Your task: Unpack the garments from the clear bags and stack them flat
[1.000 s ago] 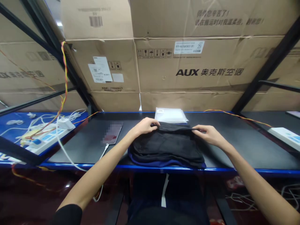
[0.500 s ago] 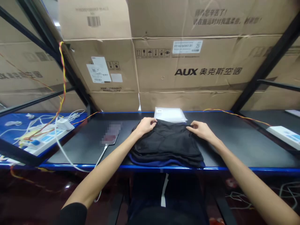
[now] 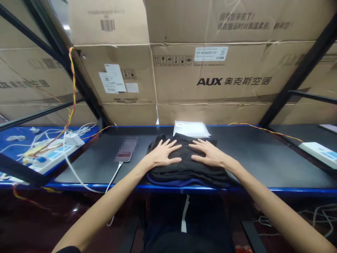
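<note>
A stack of folded dark clothes point(image 3: 184, 168) lies at the front edge of the dark shelf top, black layers above and a blue one at the bottom. My left hand point(image 3: 164, 154) rests flat on the left half of the top black garment, fingers spread. On its right half lies my right hand point(image 3: 209, 153), palm down with the fingers apart. Both thumbs point inward, with a gap of cloth between them. Just behind the stack is a flat white packet point(image 3: 191, 129), partly covered by the cloth.
A phone point(image 3: 126, 149) with a white charging cable point(image 3: 114, 177) lies to the left. Farther left are a power strip point(image 3: 56, 154) and tangled wires. Another white power strip point(image 3: 319, 153) sits at the right. Cardboard point(image 3: 210, 95) walls the back, between black metal posts point(image 3: 297, 66).
Both hands have let go of the garment's far corners. They have moved inward and toward me, and now lie flat with fingers spread on the top of the stack.
</note>
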`<state>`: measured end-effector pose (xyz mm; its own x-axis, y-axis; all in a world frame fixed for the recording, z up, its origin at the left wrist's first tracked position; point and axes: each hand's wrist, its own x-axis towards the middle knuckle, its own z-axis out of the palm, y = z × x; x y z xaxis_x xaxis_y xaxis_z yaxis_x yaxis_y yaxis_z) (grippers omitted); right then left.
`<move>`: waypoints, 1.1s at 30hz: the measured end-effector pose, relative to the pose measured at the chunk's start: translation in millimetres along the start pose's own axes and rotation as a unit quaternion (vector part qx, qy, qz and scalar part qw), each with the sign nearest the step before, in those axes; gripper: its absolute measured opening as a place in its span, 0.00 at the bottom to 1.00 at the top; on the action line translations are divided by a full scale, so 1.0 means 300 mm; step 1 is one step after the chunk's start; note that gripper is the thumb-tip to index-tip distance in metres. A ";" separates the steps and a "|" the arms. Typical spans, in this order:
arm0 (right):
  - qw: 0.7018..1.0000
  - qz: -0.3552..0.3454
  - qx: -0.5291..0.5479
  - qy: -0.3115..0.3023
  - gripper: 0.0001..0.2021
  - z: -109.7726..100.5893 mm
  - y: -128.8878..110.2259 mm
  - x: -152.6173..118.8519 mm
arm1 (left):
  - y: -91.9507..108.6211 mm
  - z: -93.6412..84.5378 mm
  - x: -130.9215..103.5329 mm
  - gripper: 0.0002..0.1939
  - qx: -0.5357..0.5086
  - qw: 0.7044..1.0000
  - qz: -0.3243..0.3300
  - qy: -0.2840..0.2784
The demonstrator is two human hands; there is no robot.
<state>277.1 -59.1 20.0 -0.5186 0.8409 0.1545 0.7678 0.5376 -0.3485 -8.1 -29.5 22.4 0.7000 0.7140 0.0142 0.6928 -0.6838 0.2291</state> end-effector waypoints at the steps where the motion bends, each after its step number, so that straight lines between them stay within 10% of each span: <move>1: 1.000 0.007 -0.002 -0.022 0.35 0.013 -0.002 -0.005 | -0.002 0.006 -0.002 0.40 0.005 1.000 -0.002 -0.004; 33: 0.998 0.026 -0.004 -0.048 0.37 0.035 0.004 -0.020 | -0.005 0.009 -0.002 0.43 0.001 1.000 -0.012 -0.009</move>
<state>277.1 -64.0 9.0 -0.5121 0.8577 0.0462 0.7972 0.4947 -0.3461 -9.1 -29.3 19.3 0.6861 0.7275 -0.0087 0.7099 -0.6668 0.2267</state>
